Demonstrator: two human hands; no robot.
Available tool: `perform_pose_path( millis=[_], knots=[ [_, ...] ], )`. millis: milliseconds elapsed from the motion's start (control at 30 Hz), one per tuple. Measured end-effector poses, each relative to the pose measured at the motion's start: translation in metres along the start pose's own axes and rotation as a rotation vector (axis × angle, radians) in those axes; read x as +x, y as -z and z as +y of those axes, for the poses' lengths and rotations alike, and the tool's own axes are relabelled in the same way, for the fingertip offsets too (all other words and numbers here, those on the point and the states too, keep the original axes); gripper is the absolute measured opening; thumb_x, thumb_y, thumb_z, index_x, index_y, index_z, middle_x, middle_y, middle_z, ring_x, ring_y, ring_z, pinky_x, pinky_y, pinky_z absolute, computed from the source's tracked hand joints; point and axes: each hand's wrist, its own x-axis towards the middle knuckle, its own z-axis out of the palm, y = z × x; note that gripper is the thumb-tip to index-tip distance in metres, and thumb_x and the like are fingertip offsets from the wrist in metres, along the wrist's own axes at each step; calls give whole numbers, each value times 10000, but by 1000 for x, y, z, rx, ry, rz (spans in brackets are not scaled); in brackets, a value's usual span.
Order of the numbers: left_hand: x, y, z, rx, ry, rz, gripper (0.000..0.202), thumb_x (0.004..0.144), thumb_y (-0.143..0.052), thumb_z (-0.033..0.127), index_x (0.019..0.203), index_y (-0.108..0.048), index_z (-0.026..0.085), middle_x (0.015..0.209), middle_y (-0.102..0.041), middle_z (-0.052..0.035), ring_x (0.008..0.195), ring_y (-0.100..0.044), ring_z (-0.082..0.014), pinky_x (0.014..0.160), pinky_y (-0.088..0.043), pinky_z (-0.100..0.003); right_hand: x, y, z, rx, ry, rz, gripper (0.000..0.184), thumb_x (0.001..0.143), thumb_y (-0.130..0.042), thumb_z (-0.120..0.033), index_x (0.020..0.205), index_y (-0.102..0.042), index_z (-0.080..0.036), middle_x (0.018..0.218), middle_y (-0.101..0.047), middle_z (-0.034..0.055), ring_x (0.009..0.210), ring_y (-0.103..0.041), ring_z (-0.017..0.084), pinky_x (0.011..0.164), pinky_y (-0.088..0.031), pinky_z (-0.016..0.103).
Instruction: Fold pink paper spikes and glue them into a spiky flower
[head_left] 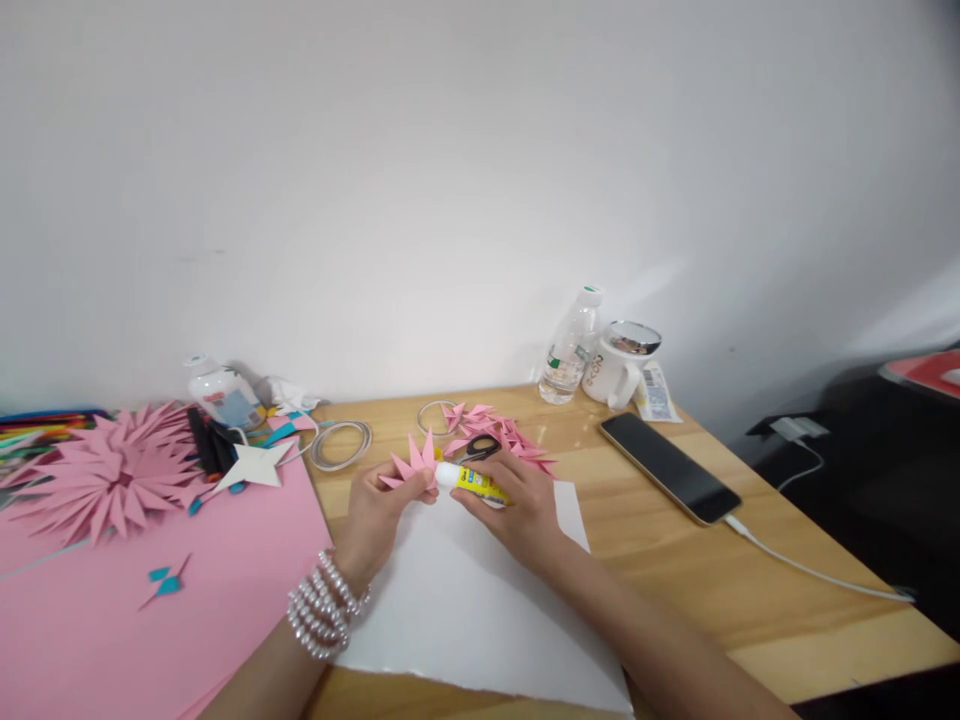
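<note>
My left hand (379, 515), with a pearl bracelet on its wrist, pinches a cluster of pointed pink folded-paper pieces (411, 460). In my right hand (521, 500) is a yellow glue stick (480, 484), its white end turned left against the pink points. Whether the glue touches the paper is hard to make out. Both hands are above a white sheet of paper (465, 610). Just behind them lie black-handled scissors (481, 447), partly hidden by my right hand, and a pile of loose pink folded pieces (506, 432).
Left, a large pink paper flower (120, 475) and a white paper star (253, 466) rest near pink sheets (225, 610). A coiled cable (341, 445) lies behind. At the back right stand a water bottle (571, 345) and a mug (611, 372); a charging phone (670, 468) lies closer.
</note>
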Motion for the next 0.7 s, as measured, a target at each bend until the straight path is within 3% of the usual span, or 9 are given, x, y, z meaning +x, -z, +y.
perform_pose_path(
  millis=[433, 700],
  knots=[
    [-1, -4, 3, -61, 50, 26, 141, 631, -688, 231, 564, -639, 117, 577, -635, -24, 578, -565, -117, 589, -467, -223, 1, 0, 2, -55, 94, 82, 79, 739, -608, -259, 771, -591, -189, 717, -510, 27, 570, -507, 111, 459, -381, 202],
    [1, -2, 2, -113, 35, 79, 132, 615, -699, 226, 576, -635, 118, 554, -633, -16, 552, -572, -114, 582, -471, -225, -1, -3, 0, -97, 211, 59, 110, 789, -566, -233, 889, -547, -191, 849, -642, 54, 719, -598, 144, 591, -443, 234]
  ],
)
